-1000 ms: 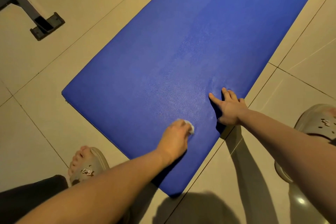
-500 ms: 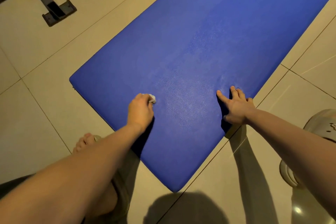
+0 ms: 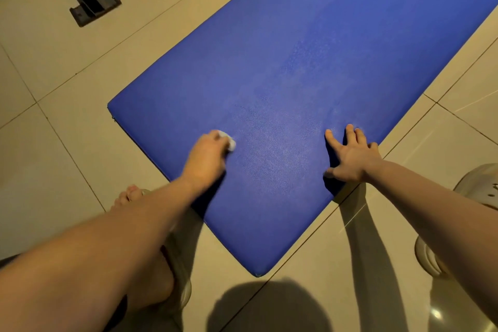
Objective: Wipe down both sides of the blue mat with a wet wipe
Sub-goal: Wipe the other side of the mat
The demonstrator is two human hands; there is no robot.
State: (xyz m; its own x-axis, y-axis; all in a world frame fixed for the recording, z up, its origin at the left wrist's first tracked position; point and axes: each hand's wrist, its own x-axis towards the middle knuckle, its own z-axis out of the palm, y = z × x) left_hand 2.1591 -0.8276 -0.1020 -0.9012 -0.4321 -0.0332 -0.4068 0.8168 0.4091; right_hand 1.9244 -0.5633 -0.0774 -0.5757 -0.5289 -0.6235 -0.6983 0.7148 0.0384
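The blue mat [image 3: 310, 62] lies flat on the tiled floor and runs from the near corner up to the top right. My left hand [image 3: 206, 159] grips a small bunched white wet wipe [image 3: 228, 141] and presses it on the mat near its near short edge. Only a bit of the wipe shows past my fingers. With fingers spread, my right hand [image 3: 350, 155] rests flat on the mat by its right long edge. A faint damp sheen lies on the mat between the hands.
A dark metal frame foot [image 3: 94, 7] stands on the floor at the top left. My feet in pale sandals sit at the bottom left [image 3: 172, 264] and at the right edge [image 3: 477, 191]. Beige floor tiles [image 3: 54, 143] surround the mat.
My left hand swept the wipe left and away from me across the mat, then eased back to the right. My right hand stayed pressed on the mat's right edge.
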